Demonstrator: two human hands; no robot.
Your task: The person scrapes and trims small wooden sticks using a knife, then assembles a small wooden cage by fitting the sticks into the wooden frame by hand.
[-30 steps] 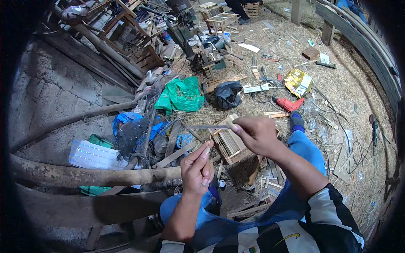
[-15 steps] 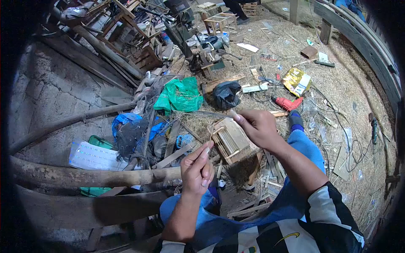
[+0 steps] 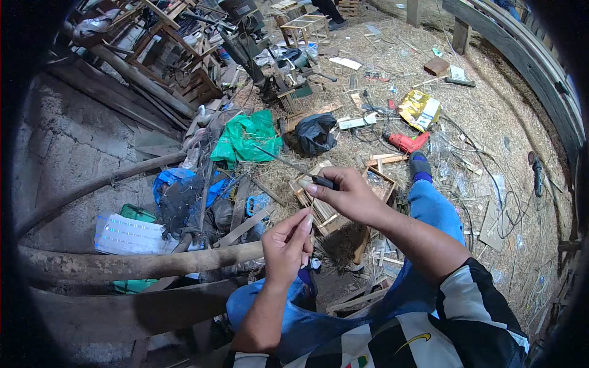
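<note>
My right hand [image 3: 351,197] grips a knife [image 3: 286,162] by its black handle, and the long narrow blade points up and to the left. Between the thumb and fingertips of my left hand [image 3: 286,245] is a thin wooden stick [image 3: 311,214], its upper end close to my right thumb. Both hands are near each other, above a small wooden box [image 3: 336,226] with thin slats. My right hand hides part of that box.
A bamboo pole [image 3: 147,264] crosses at the left. Beyond the hands lie a green plastic bag [image 3: 248,136], a black bag [image 3: 316,134], a red power drill [image 3: 407,142] and a yellow packet [image 3: 419,110]. Cables and wood scraps litter the straw-covered floor.
My right hand has come down and left, closer to my left hand, and the knife's handle and blade now show more clearly. The view has shifted slightly.
</note>
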